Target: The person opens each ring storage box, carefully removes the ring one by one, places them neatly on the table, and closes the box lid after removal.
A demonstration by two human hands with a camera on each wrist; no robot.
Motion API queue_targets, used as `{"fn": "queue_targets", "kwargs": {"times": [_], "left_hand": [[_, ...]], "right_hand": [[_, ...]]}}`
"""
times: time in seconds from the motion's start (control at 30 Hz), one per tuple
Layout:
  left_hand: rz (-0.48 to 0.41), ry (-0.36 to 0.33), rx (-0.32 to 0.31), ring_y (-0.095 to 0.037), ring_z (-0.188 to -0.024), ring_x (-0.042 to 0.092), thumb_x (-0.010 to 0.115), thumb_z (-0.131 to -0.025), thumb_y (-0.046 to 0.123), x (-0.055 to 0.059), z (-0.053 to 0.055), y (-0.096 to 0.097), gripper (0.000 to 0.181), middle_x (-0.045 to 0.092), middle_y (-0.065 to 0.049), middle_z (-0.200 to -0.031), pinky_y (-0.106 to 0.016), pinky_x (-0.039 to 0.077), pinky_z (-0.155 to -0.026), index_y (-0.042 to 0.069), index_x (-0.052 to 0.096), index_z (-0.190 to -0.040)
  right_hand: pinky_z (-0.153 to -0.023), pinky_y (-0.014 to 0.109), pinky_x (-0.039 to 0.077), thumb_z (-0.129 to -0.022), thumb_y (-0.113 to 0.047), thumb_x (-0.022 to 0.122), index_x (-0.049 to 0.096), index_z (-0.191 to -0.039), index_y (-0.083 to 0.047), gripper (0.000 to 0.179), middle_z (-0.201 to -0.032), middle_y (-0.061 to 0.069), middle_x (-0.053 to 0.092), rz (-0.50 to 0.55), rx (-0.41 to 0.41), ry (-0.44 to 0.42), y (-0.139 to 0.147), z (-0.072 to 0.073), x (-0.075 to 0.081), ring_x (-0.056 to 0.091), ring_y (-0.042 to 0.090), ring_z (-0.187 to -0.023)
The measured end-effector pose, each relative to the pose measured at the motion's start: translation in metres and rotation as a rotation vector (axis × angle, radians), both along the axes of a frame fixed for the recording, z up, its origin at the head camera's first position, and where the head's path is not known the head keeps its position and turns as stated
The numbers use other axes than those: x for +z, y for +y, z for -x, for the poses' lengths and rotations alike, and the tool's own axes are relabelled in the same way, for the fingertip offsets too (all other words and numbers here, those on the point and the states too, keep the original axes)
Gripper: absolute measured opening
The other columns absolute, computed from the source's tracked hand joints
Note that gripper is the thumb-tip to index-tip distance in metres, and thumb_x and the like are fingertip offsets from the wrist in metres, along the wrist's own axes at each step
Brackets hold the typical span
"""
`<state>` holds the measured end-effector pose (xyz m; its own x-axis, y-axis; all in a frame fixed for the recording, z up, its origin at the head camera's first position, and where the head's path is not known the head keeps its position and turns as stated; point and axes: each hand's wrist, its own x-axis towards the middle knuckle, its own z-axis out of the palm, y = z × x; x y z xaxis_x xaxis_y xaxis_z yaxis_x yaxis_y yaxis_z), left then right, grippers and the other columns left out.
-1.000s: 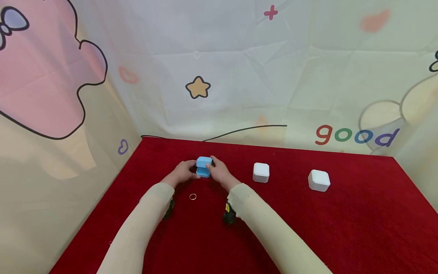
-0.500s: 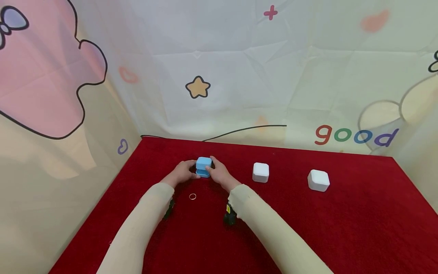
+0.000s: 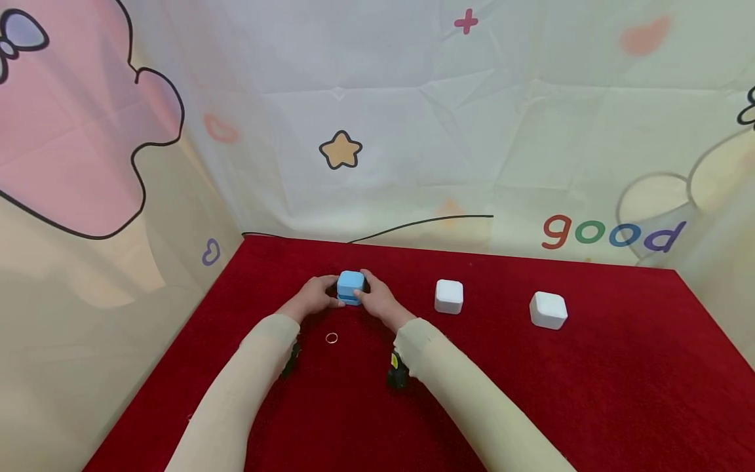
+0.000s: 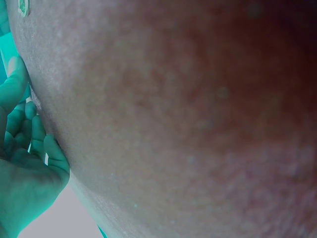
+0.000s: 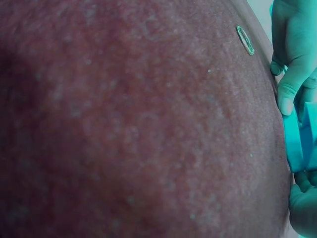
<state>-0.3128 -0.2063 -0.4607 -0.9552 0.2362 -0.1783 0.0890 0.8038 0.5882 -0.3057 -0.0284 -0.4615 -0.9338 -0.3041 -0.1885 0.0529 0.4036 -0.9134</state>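
Note:
A light blue ring box [image 3: 350, 280] sits on the red cloth with its lid lowered almost onto its base, a thin gap showing at the front. My left hand [image 3: 314, 296] holds it from the left, with the thumb [image 5: 286, 104] on the base in the right wrist view. On the other side my right hand [image 3: 379, 300] grips the box, its thumb near the lid's front right corner. A thin ring [image 3: 331, 343] lies on the cloth nearer to me. The box's inside is hidden. In the left wrist view only a sliver of the blue box [image 4: 7, 49] shows.
Two white boxes [image 3: 449, 297] stand to the right, the farther white box [image 3: 548, 311] nearer the right edge. Beside my left forearm a small faint curved thing [image 3: 190, 417] lies on the red cloth [image 3: 448, 393]. A printed curtain [image 3: 401, 131] rises behind.
The blue box's lid has come down from half raised to nearly closed. Both hands have stayed around the box; the ring and white boxes have not moved.

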Motion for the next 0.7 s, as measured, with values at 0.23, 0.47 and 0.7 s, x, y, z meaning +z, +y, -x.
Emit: {"fn": "queue_targets", "kwargs": {"times": [0.23,0.47,0.7], "left_hand": [[-0.005,0.000,-0.002,-0.040,-0.147,0.043,0.071,-0.095,0.011,0.0008,-0.0007,0.0001,0.063,0.049,-0.023,-0.156,-0.052,0.034,-0.124,-0.004,0.045,-0.151],[-0.011,-0.008,0.000,-0.040,-0.148,0.041,0.070,-0.096,0.011,0.0027,-0.0022,-0.0004,0.064,0.047,-0.023,-0.157,-0.053,0.033,-0.125,-0.004,0.043,-0.152],[0.001,-0.011,0.009,-0.040,-0.149,0.041,0.070,-0.096,0.012,0.0019,-0.0017,-0.0004,0.063,0.047,-0.023,-0.157,-0.053,0.033,-0.125,-0.003,0.044,-0.152]], "right_hand": [[-0.126,0.052,0.031,-0.106,-0.015,0.054,0.027,-0.162,-0.007,0.062,-0.166,0.019,0.033,-0.006,0.008,0.013,-0.0002,0.0004,-0.0028,0.035,0.037,-0.149],[-0.126,0.053,0.031,-0.106,-0.014,0.054,0.028,-0.161,-0.007,0.062,-0.165,0.019,0.034,-0.013,0.010,0.022,-0.0003,0.0003,-0.0040,0.035,0.037,-0.149],[-0.126,0.052,0.031,-0.105,-0.013,0.055,0.031,-0.160,-0.005,0.060,-0.164,0.019,0.036,-0.022,0.015,0.055,0.0000,-0.0017,-0.0038,0.037,0.036,-0.149]]}}
